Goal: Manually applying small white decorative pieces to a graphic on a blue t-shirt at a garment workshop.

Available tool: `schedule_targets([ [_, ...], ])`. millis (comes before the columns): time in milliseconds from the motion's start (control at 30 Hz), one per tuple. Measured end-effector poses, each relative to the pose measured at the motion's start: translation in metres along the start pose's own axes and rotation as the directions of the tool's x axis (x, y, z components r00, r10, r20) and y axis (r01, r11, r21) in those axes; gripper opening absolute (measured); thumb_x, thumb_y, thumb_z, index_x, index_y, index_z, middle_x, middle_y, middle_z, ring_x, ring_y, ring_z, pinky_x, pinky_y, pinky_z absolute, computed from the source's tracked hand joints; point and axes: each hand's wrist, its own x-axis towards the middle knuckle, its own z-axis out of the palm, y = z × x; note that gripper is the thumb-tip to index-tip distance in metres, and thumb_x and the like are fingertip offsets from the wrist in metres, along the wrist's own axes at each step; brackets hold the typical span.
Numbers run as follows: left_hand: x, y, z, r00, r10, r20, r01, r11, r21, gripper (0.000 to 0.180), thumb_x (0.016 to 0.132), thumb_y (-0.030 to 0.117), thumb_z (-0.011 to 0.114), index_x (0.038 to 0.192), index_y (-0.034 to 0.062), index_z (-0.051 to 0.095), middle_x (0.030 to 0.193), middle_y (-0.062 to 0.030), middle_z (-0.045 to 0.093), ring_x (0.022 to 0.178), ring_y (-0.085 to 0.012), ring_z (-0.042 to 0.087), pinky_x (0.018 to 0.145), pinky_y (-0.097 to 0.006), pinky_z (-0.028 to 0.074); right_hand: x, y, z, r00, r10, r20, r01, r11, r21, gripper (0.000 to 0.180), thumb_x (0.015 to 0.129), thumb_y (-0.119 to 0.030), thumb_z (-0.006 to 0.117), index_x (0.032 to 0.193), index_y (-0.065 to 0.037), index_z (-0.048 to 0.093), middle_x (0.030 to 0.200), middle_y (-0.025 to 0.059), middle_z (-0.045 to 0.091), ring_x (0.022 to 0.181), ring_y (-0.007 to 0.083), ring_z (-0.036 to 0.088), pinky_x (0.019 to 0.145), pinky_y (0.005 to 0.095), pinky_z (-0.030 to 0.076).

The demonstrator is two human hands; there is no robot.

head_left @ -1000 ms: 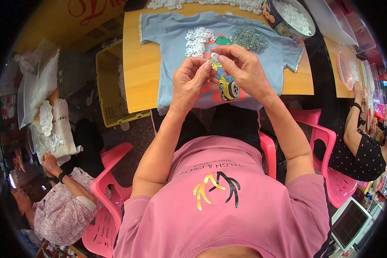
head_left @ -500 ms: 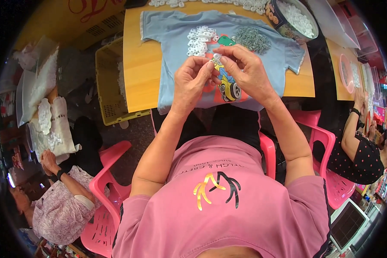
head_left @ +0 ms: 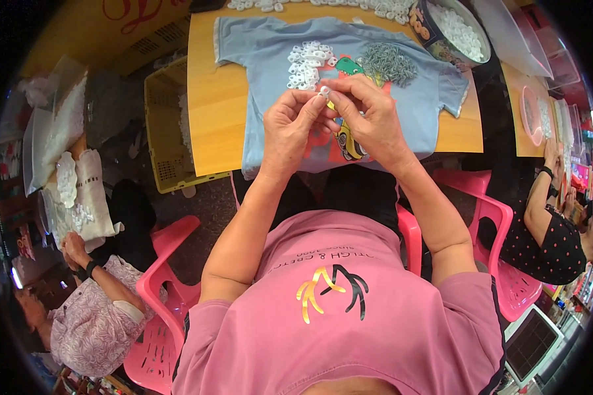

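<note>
Above the spread blue T-shirt (head_left: 270,66), both my hands meet at a small white plastic piece (head_left: 325,91) with a hole in it. Thumb and fingers of my left hand (head_left: 291,125) pinch it from one side. My right hand (head_left: 370,112) is closed on it from the other side, thumb and forefinger at its edge. Whether a metal pin is also between the fingertips is too small to tell. Just beyond my hands lie a pile of similar white plastic pieces (head_left: 306,64) and, to its right, a heap of small grey metal pins (head_left: 390,62).
The shirt covers much of a wooden table (head_left: 217,112). At its far right stands a round tub (head_left: 456,33) of white pieces; more line the far edge. A yellow crate (head_left: 168,155) is left of the table. People work on both sides, near pink chairs (head_left: 171,283).
My right hand has shifted slightly left and closer to my left hand, its fingers drawn in tighter around the white piece. The piles look the same.
</note>
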Motion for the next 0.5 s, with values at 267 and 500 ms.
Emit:
schedule_targets([
  [267, -0.005, -0.005, -0.001, 0.996, 0.083, -0.027, -0.082, 0.996, 0.028, 0.018, 0.095, 0.017, 0.062, 0.097, -0.0006, 0.058, 0.08, -0.0087, 0.067, 0.063, -0.0122, 0.066, 0.052, -0.021, 0.051, -0.006, 0.0, 0.013, 0.997, 0.07, -0.021, -0.068, 0.993, 0.092, 0.02, 0.092, -0.005, 0.06, 0.109, 0.002, 0.066, 0.096, 0.0054, 0.063, 0.083, 0.0115, 0.061, 0.074, 0.0251, 0.051],
  [500, -0.003, 0.001, -0.001, 0.993, 0.118, 0.006, -0.118, 0.99, 0.071, 0.021, 0.096, 0.018, 0.06, 0.106, -0.0002, 0.059, 0.086, -0.0043, 0.065, 0.071, -0.0075, 0.06, 0.06, -0.02, 0.048, 0.001, -0.002, 0.003, 0.955, 0.272, 0.121, -0.294, 0.798, 0.527, 0.028, 0.094, -0.01, 0.059, 0.12, 0.0, 0.06, 0.094, 0.0019, 0.064, 0.08, 0.0071, 0.058, 0.071, 0.022, 0.048],
])
